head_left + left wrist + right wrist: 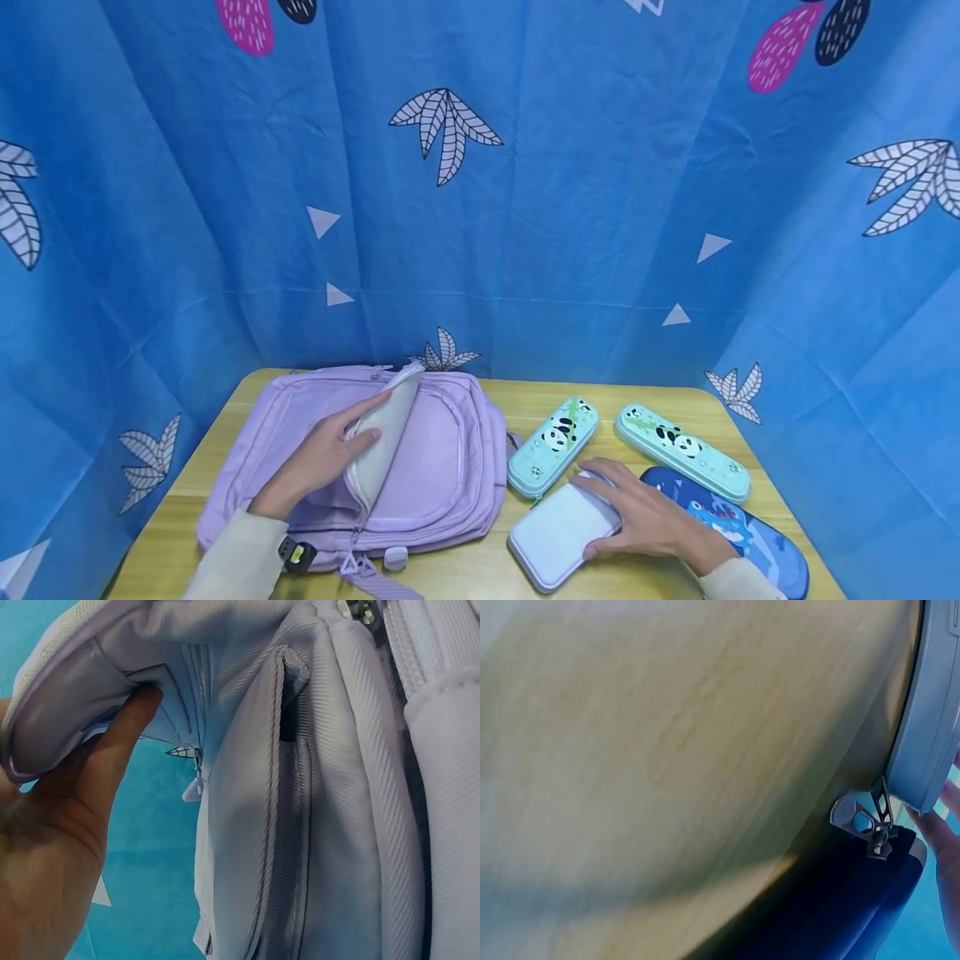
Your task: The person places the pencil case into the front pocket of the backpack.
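A lilac backpack (431,442) lies on the table. My left hand (322,458) pinches the raised flap (393,437) of its front pocket, thumb on the pale lining. In the left wrist view, that hand (64,832) folds the flap (64,694) back, and an inner slip pocket (240,817) shows in the opening. My right hand (648,521) grips a pale blue zip case (558,529), thumb at the near edge and fingers at the far one. In the right wrist view only the side of the pale case (930,705) and some fingers (937,832) show.
Two mint panda pencil cases, one near the backpack (553,446) and one farther right (686,454), lie on the wooden table (450,575). A dark blue dinosaur case (772,550) is partly under the right arm. A blue patterned curtain (562,208) surrounds the table.
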A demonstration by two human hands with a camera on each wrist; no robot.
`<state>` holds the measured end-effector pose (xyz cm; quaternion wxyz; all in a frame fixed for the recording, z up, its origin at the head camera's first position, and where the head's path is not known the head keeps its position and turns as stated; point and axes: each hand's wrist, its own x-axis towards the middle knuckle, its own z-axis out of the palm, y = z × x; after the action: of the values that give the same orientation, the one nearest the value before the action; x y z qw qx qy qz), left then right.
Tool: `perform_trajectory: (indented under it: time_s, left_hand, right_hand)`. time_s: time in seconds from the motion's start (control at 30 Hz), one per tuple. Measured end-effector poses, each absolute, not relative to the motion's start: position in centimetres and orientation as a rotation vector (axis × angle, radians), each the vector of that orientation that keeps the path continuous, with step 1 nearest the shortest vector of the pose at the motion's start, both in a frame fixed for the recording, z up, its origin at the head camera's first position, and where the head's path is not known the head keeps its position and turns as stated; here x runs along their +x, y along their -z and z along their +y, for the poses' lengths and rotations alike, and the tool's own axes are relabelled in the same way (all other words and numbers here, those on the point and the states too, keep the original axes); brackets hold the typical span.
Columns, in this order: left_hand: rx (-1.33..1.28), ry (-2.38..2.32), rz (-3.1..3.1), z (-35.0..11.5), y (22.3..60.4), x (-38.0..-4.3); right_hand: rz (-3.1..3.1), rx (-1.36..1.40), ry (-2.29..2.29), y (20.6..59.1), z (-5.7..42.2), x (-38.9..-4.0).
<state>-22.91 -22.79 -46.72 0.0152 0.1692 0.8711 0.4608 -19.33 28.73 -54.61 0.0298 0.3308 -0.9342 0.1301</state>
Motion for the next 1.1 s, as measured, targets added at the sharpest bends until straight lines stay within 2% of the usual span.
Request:
perform_trajectory:
  time_s: [0.27,1.1]
  left_hand:
    - [0.495,-1.425,2.715,-22.72,46.61,-22.89]
    - [0.447,-1.442,2.731,-22.84,46.68,-22.54]
  right_hand:
    - [-2.831,1.112,-0.367,54.69,29.34,-19.43]
    - [-2.833,1.092,-0.303,54.47,29.69,-19.19]
